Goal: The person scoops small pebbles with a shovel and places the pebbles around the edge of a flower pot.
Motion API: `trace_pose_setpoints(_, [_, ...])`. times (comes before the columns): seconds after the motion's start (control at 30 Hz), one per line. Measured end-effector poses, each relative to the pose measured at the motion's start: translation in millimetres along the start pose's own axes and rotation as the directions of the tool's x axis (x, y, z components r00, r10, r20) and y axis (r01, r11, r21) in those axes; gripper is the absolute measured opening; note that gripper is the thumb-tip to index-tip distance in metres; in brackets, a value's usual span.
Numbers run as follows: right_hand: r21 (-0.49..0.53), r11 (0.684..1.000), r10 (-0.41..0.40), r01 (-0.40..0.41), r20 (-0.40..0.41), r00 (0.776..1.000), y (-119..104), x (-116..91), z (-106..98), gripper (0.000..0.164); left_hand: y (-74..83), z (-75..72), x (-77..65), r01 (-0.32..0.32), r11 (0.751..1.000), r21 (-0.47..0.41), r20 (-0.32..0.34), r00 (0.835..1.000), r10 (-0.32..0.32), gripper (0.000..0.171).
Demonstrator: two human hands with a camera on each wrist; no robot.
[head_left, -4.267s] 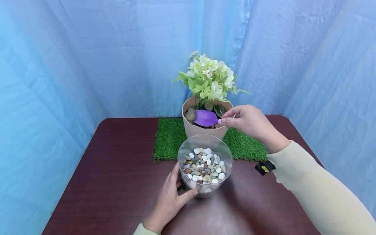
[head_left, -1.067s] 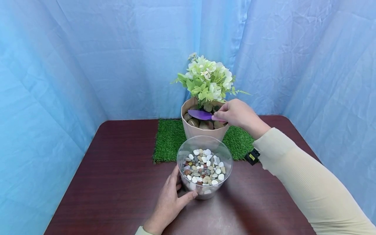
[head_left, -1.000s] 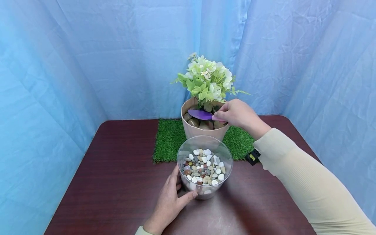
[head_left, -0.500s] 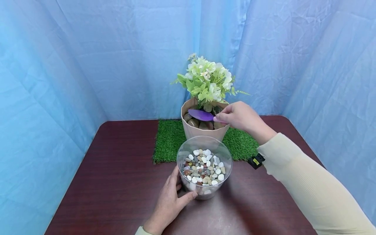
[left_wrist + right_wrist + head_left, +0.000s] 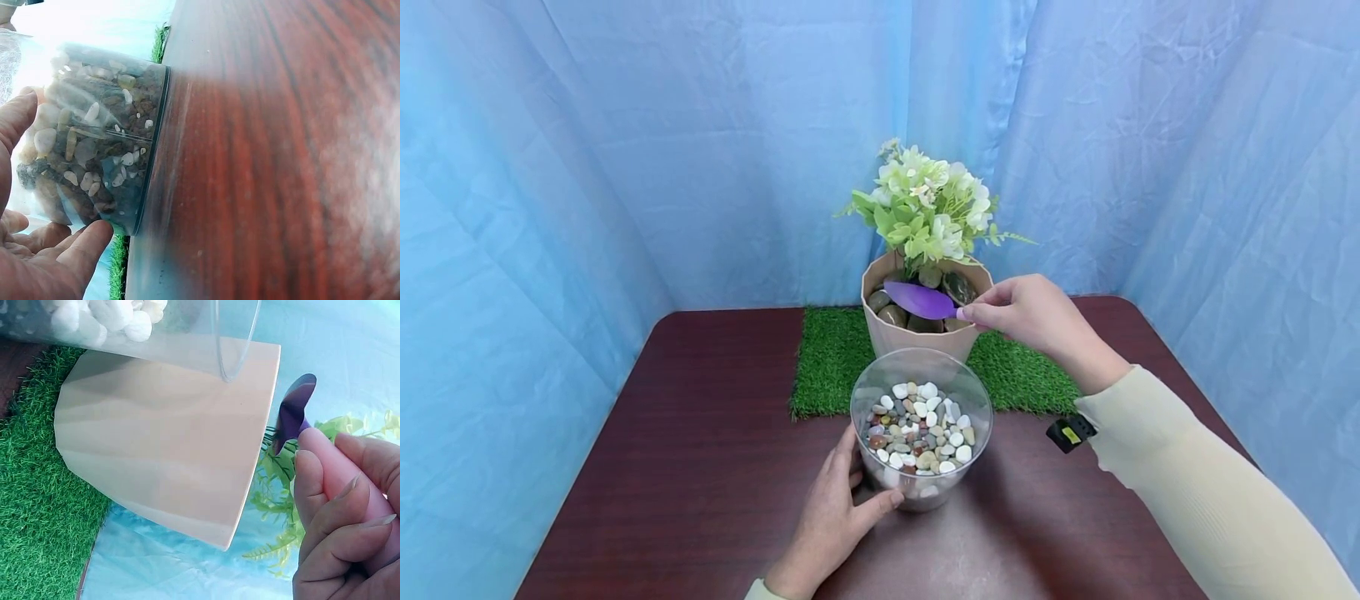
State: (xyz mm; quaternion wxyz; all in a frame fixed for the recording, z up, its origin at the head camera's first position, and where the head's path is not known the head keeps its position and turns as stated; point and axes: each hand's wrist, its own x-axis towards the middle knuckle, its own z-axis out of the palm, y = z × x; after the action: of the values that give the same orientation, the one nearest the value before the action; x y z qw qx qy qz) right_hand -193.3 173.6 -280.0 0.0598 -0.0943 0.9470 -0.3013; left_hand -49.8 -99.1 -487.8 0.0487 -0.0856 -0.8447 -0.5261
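Observation:
In the head view my right hand (image 5: 1030, 321) grips a small garden trowel (image 5: 920, 301) over the planter's mouth, its purple blade tilted. The right wrist view shows the fingers wrapped round its pink handle (image 5: 340, 465). The beige planter (image 5: 891, 337) holds several large, dark smooth stones (image 5: 892, 316) and a plant with white flowers (image 5: 925, 200). Nearer to me stands a clear round container (image 5: 925, 498) of white, grey and brown pebbles (image 5: 928, 433). My left hand (image 5: 831, 512) holds its left side, thumb in front; the far fingers are partly hidden behind it.
Under the planter lies a green artificial grass mat (image 5: 827, 358), on a dark reddish wooden table (image 5: 700, 433). Light blue curtains (image 5: 737, 150) hang behind and on both sides. A small black device (image 5: 1070, 433) sits below my right cuff.
Over the last second my right hand has drawn right and slightly towards me with the trowel, whose blade now shows more of its face. The left hand and container have stayed put.

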Motion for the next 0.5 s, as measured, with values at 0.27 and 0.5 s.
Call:
trace_pose_setpoints(0.27, [0.026, 0.999, 0.042, -0.041, -0.044, 0.998, 14.6, -23.1, -1.2, 0.055, 0.3, 0.0, -0.4, 0.002, 1.000, 0.000, 0.003, 1.000, -0.002, 0.110])
trace_pose_setpoints(0.5, [0.015, 1.000, -0.010, 0.013, -0.157, 0.987, 32.6, -47.1, 5.0, 0.049, 0.3, 0.3, 0.0, -0.003, 1.000, 0.001, 0.003, 1.000, 0.003, 0.110])
